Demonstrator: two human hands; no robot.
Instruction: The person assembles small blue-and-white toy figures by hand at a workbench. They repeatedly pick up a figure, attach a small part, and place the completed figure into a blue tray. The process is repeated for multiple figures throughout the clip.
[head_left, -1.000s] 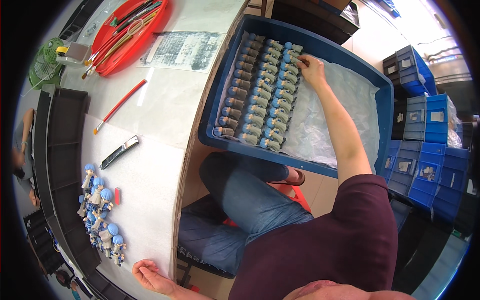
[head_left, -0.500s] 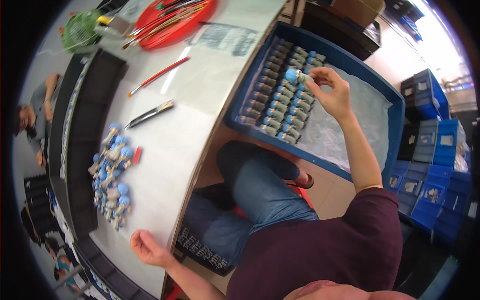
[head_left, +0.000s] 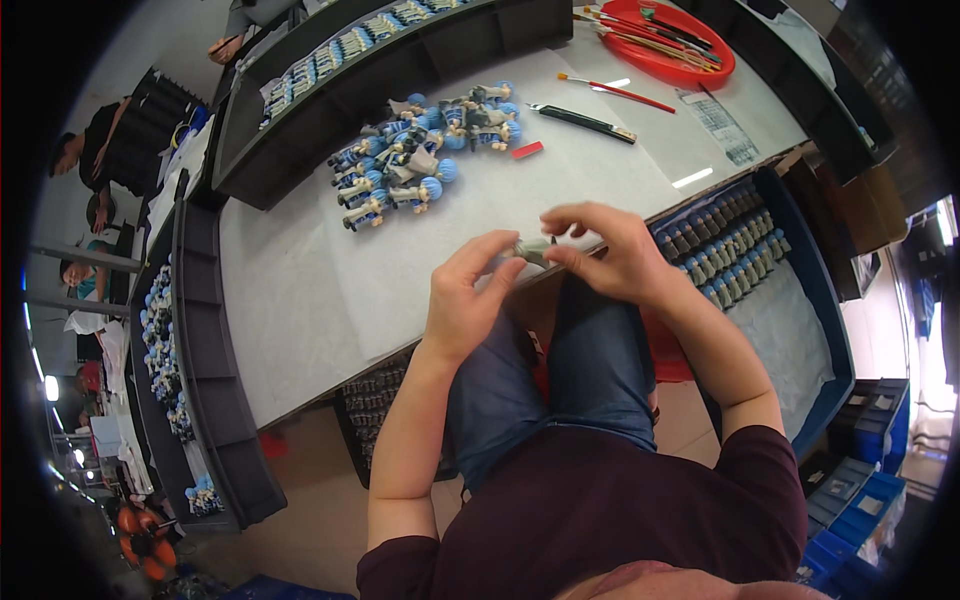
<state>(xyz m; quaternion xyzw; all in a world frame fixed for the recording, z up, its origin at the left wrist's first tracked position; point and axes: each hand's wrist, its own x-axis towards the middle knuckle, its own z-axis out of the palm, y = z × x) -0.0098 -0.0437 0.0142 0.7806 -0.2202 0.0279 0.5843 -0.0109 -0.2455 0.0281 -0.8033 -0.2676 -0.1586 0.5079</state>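
Observation:
A small figurine [head_left: 533, 252] with a pale grey-green body is between my hands, just above the table's near edge. My left hand [head_left: 465, 300] pinches one end of it between thumb and fingers, covering that end. My right hand [head_left: 618, 255] is closed at the other end, thumb and fingertips curled against it. A small dark bit shows by the right fingertips, too blurred to name. Beyond the hands, a pile of blue-haired figurines [head_left: 405, 160] lies on the white table [head_left: 300, 300]. A red block [head_left: 527, 150] and a black-handled cutter knife [head_left: 583, 122] lie beside the pile.
On my right stands a blue bin [head_left: 845, 375] with rows of figurines. Black trays [head_left: 400, 75] of figurines line the table's far side, and another tray [head_left: 225, 440] is at left. A red dish [head_left: 650, 65] holds brushes; a paintbrush [head_left: 625, 93] lies near it. People work beyond.
My view has turned left. My right hand has come from over the blue bin to the table edge with the figurine, and my left hand has met it there and taken hold.

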